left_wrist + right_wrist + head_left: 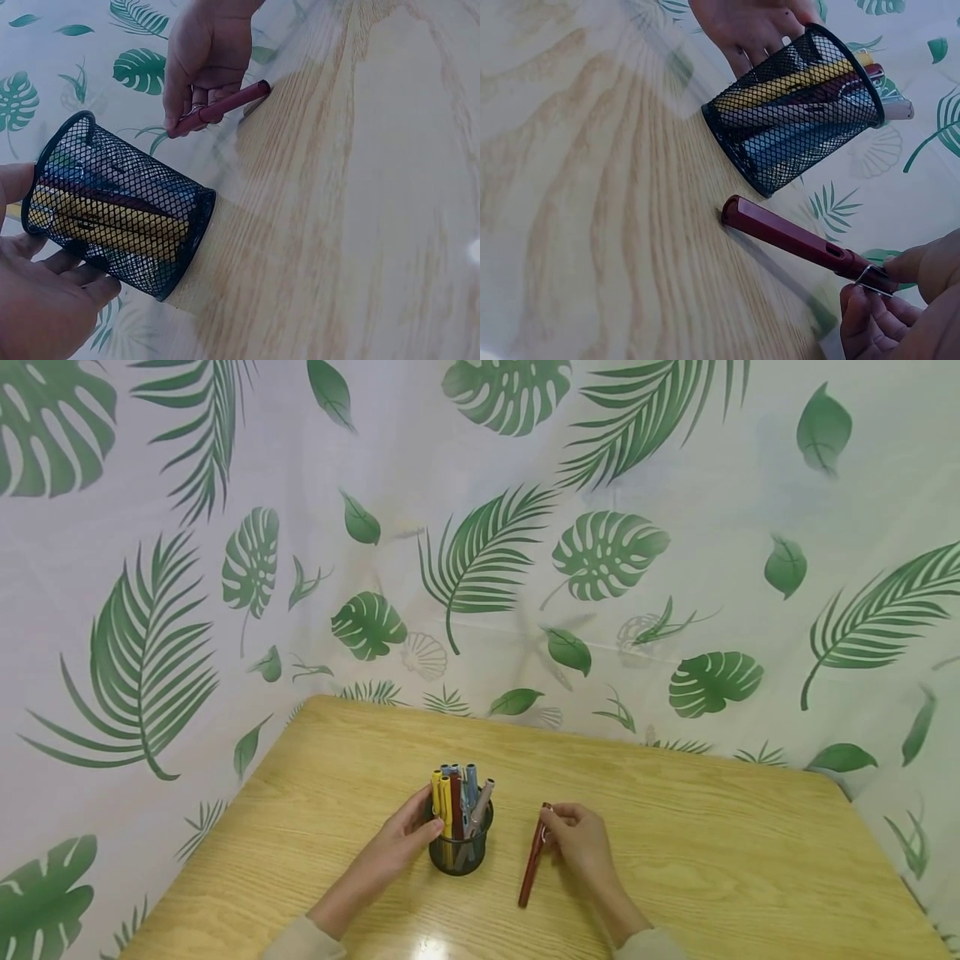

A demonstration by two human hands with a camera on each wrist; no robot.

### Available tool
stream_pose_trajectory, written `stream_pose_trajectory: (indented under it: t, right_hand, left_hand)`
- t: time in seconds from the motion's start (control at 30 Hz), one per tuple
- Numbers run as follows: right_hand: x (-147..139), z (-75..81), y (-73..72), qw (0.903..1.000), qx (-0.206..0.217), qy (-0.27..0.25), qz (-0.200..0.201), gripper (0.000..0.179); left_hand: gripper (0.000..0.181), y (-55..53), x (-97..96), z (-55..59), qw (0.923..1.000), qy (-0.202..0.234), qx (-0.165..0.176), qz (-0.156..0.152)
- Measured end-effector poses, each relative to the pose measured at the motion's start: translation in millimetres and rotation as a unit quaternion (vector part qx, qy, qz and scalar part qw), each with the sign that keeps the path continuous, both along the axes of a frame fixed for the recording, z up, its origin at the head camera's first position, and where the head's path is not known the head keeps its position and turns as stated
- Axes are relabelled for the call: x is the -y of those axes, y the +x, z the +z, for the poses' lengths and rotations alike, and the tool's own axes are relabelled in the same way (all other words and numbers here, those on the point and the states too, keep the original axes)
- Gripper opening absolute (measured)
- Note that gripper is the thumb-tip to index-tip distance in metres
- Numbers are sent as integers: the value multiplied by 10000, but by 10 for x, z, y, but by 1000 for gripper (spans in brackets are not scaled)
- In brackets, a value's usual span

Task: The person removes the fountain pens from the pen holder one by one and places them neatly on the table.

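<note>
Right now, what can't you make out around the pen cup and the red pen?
Head view: the exact number of pens in the mesh cup, as they overlap; their lower ends are obscured by the mesh.
Left wrist view: part of the left hand, cut off by the picture's left edge.
Right wrist view: the clip end of the red pen, partly hidden by the fingers of the right hand.

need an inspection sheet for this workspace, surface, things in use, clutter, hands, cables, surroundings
surface: wood-grain table, bright glare at the near side
things in use: dark red pen outside the upright black mesh cup, which holds yellow, red, blue and grey pens
clutter: nothing seen
hands: left hand grips the cup's side; right hand pinches the dark red pen near its clip
cables: nothing seen
surroundings: white backdrop with green leaf prints beyond the table
</note>
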State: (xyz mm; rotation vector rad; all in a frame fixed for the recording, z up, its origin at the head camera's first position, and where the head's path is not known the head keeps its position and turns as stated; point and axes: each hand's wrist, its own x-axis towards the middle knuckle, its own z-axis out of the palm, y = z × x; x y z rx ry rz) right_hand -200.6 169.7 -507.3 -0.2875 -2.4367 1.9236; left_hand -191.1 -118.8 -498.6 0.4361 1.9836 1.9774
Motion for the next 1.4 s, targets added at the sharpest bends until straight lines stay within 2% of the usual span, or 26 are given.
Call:
stream_pose_trajectory:
  t: [0.17,0.33,0.6,1.0,1.4]
  right_hand:
    - [55,-14,39,9996,94,280,-29,33]
    - [114,4,66,9978,-64,665,6,30]
    - [172,-5,62,9964,-254,804,49,24]
    - [198,-73,48,9922,-299,1206,128,22]
    - [197,-47,63,9873,-371,1538,165,23]
  left_hand:
    - [73,20,9,-25,9999,-106,-35,10]
    - [74,31,14,-20,9998,-168,-64,84]
    - [73,19,6,12,9998,-155,-39,82]
    - [72,28,-5,8,9999,-126,-59,95]
    - [72,21,-13,1,9999,-106,-46,91]
